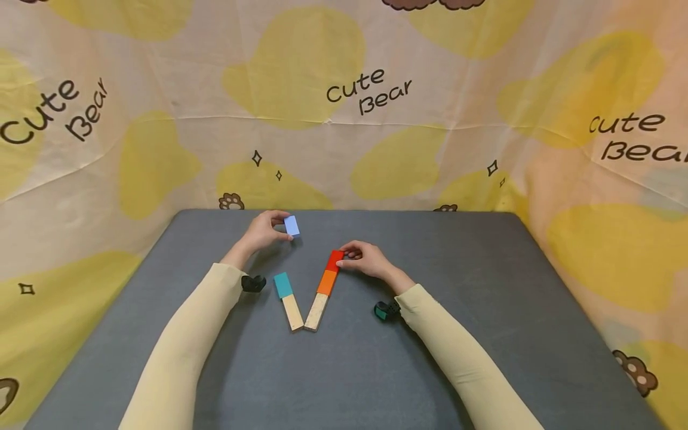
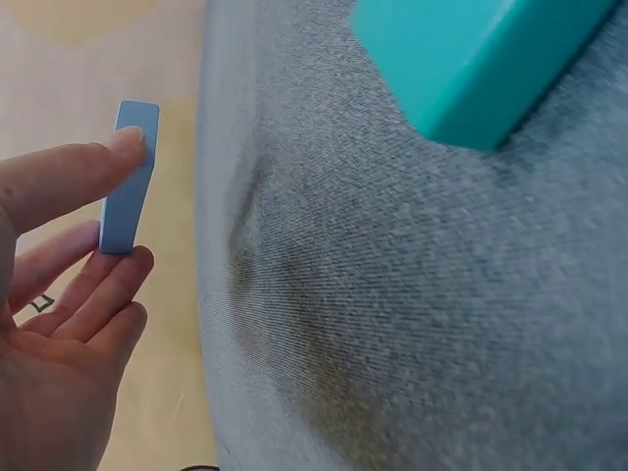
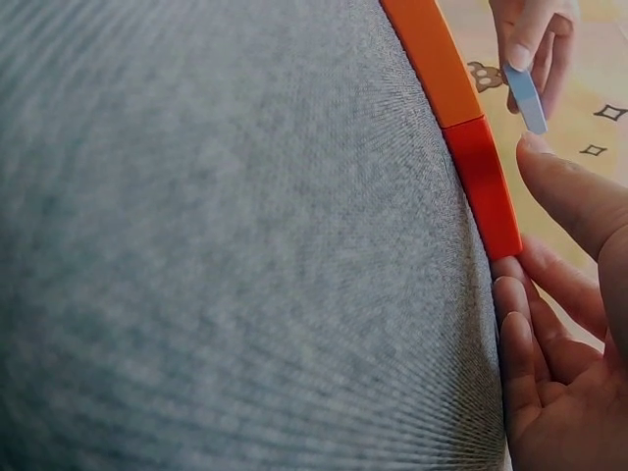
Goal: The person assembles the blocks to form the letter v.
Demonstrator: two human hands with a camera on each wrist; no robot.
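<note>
My left hand [image 1: 263,231] pinches a light blue block [image 1: 292,226] between thumb and fingertips, raised over the back of the grey table. In the left wrist view the blue block [image 2: 129,182] stands upright, the thumb on one side and fingers at its lower end. My right hand [image 1: 368,260] lies beside a red block [image 1: 334,261], fingertips right at its far end. From the right wrist, the thumb shows apart from the red block [image 3: 485,186]. An orange block [image 1: 327,282] and a plain wooden block [image 1: 316,311] continue the red one's line toward the front.
A teal block [image 1: 283,285] and another plain wooden block [image 1: 292,313] form a second line, slanting to meet the first in a V. The grey table [image 1: 322,382] ends at the back against a patterned cloth [image 1: 301,71]. Dark wrist devices sit on both wrists.
</note>
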